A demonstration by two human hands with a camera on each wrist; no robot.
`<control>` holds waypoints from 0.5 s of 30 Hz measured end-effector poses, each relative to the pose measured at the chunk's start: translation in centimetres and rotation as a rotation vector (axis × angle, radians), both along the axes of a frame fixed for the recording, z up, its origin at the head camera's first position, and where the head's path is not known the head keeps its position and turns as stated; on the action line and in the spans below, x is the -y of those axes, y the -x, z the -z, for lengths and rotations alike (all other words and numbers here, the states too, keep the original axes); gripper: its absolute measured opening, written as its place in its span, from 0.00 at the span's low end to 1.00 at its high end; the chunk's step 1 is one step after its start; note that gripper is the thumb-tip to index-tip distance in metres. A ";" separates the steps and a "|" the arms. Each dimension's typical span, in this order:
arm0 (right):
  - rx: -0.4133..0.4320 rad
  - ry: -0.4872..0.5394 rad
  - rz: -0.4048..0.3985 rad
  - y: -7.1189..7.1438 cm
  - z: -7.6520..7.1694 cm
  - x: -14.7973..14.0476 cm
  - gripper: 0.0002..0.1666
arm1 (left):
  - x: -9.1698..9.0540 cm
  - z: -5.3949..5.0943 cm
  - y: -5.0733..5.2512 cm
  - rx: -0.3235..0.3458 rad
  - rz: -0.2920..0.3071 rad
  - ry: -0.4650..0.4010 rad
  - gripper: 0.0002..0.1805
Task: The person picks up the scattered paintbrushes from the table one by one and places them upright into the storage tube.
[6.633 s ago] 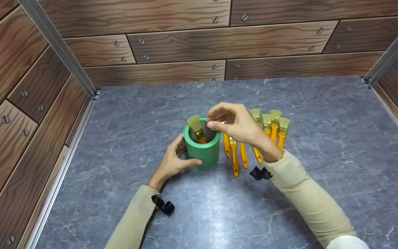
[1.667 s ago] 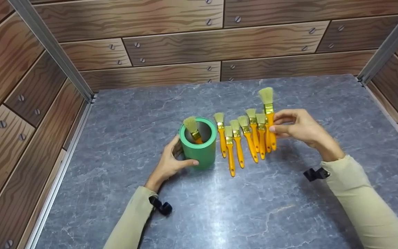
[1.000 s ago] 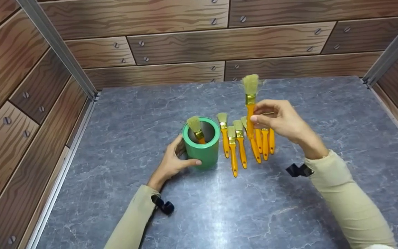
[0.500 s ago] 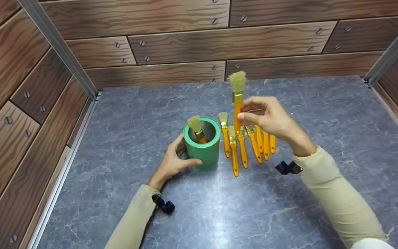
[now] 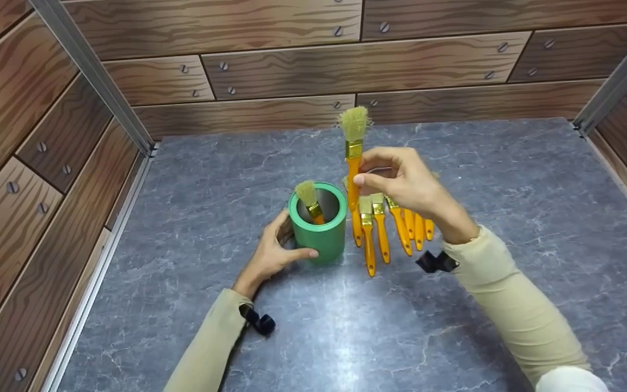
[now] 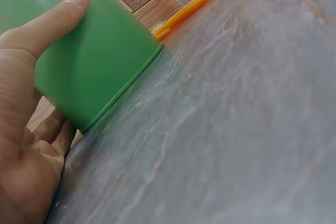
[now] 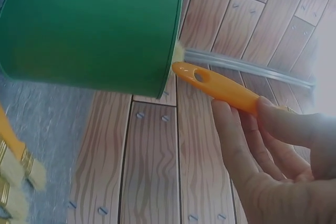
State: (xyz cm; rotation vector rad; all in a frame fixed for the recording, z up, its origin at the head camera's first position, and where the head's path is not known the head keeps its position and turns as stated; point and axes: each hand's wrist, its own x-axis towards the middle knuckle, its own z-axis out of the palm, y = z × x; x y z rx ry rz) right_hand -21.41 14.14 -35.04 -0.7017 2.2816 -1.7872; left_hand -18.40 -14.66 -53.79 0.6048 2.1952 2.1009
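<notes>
A green cylindrical container (image 5: 320, 245) stands upright on the table, with one paintbrush (image 5: 307, 195) leaning inside it, bristles up. My left hand (image 5: 271, 253) holds the container's side, thumb across the front and fingers round the far side; the left wrist view shows the thumb (image 6: 58, 22) lying on the green wall. Between thumb and fingertips, my right hand (image 5: 409, 182) pinches the orange handle of another paintbrush (image 5: 353, 144), held upright with bristles up. In the right wrist view its handle end (image 7: 226, 88) is just beyond the container's rim, apart from it.
Several more paintbrushes (image 5: 381, 234) with orange handles lie side by side on the grey marbled table (image 5: 226, 179), right of the container, partly hidden by my right hand. Wood-patterned walls (image 5: 281, 71) and metal corner posts (image 5: 93, 76) enclose the back and sides.
My right hand has picked up a paintbrush from the right end of the row and carried it left, close to the container. My left hand keeps its hold on the container.
</notes>
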 end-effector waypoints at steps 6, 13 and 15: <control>-0.023 0.039 -0.021 0.0 -0.2 1.2 0.09 | 0.0 0.0 0.1 0.003 -0.006 -0.003 0.57; -0.023 0.049 -0.049 0.0 0.2 2.4 0.09 | -0.1 0.0 0.2 -0.006 -0.003 -0.014 0.57; -0.030 0.035 -0.051 0.0 0.5 2.8 0.09 | -0.2 0.0 0.2 -0.005 -0.003 -0.018 0.58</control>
